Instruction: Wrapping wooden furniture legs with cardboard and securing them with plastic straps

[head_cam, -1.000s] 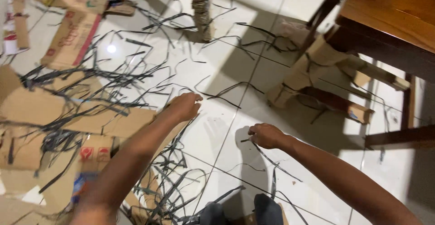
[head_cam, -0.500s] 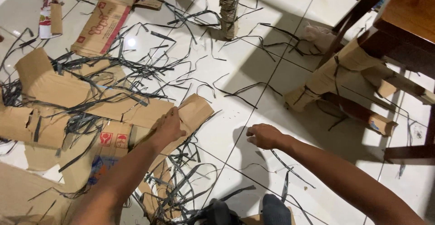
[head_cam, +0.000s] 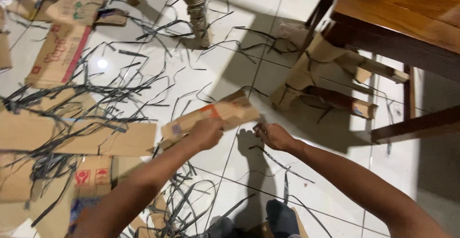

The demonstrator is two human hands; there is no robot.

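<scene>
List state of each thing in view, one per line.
cardboard piece: lifted off the floor, held at both ends
left hand: gripping the cardboard piece
right hand: pinching the cardboard piece's corner
black strips: scattered loose over the tiles
flattened cartons: lying flat on the floor
wrapped furniture leg: upright, bound in cardboard

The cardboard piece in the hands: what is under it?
Under the cardboard piece, held by the left hand and right hand, white floor tile shows around its edges. Directly beneath is covered.
</scene>
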